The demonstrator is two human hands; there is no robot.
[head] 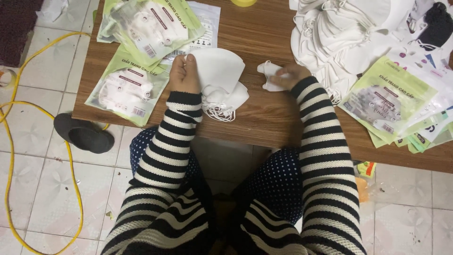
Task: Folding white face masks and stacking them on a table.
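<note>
Left hand (184, 74) clamped on stacked white face masks (221, 80) near table's (264, 118) front edge; right hand (291, 75) pinching a small mask (270, 75), fingertips hidden.

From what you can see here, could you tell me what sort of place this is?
Probably a home or small workshop where face masks are packed by hand. A heap of white masks and green pouches lie on a low wooden table, and the left hand holds a stack of masks.

A home packing workplace: a low wooden worktop (264, 118) on a tiled floor (42, 189), piled white face masks (339, 38), green retail pouches (130, 89).
</note>
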